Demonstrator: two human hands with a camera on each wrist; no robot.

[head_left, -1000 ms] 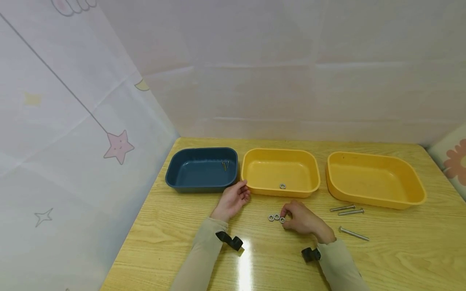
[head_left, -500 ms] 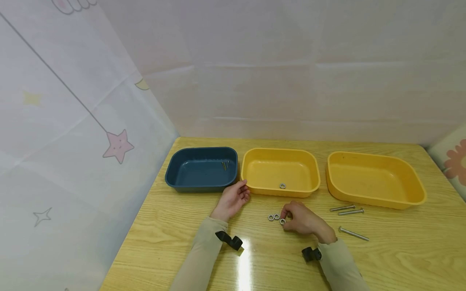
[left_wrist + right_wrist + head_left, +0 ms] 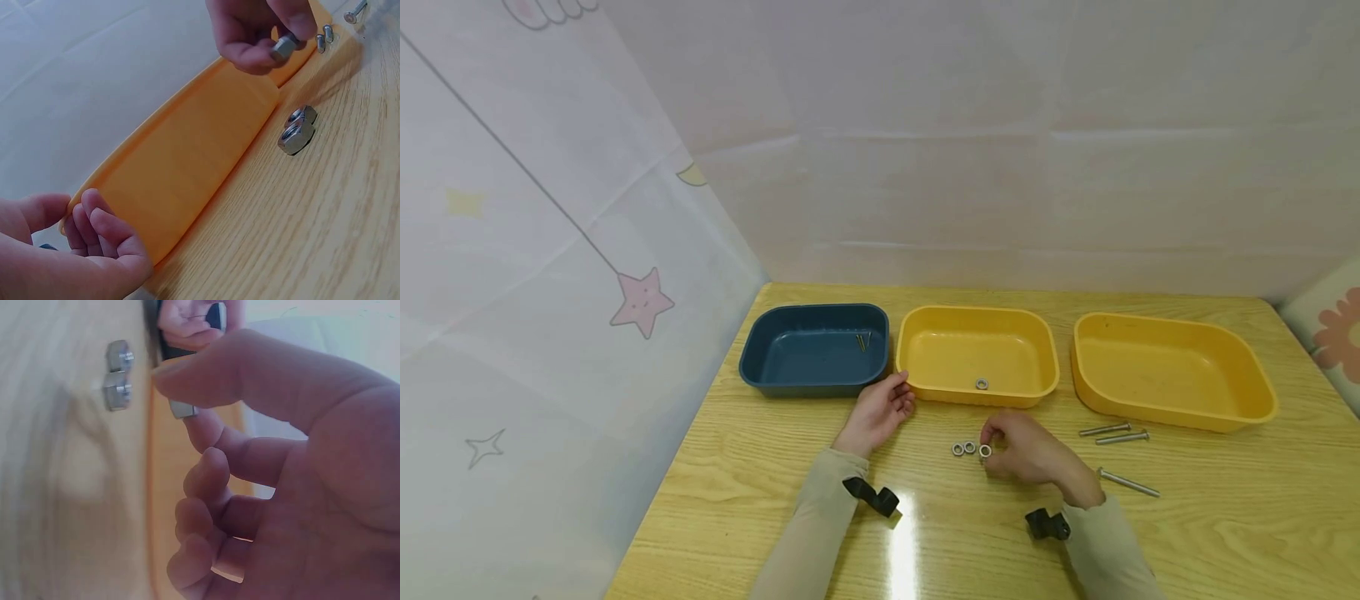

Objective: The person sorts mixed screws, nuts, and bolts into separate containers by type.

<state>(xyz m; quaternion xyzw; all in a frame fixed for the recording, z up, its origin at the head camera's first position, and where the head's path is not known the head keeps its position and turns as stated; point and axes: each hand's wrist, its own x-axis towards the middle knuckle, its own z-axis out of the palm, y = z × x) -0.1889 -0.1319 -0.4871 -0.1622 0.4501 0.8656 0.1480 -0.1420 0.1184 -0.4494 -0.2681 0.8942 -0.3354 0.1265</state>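
My right hand (image 3: 1028, 450) pinches a steel hex nut (image 3: 985, 451) between thumb and index finger. In the left wrist view this nut (image 3: 285, 47) hangs above the tabletop, and the right wrist view shows its side (image 3: 182, 409) beyond the thumb. Two more hex nuts (image 3: 297, 134) lie touching on the wood just left of that hand. My left hand (image 3: 877, 412) grips the near left corner of the middle yellow bin (image 3: 970, 397), thumb at the rim and fingers curled against the outer wall. Inside that bin, near its front, sits a single nut (image 3: 982, 384).
On the left a dark blue bin (image 3: 812, 389) holds a few small brass-coloured screws (image 3: 862, 342). A larger yellow bin (image 3: 1172, 415) stands at the right. Three long bolts lie in front of it, one bolt (image 3: 1129, 482) nearer than the others. A fabric wall rises behind the table.
My right hand has raised the pinched nut off the table, tilting it up from beside the other two. The left hand has kept its place on the bin.
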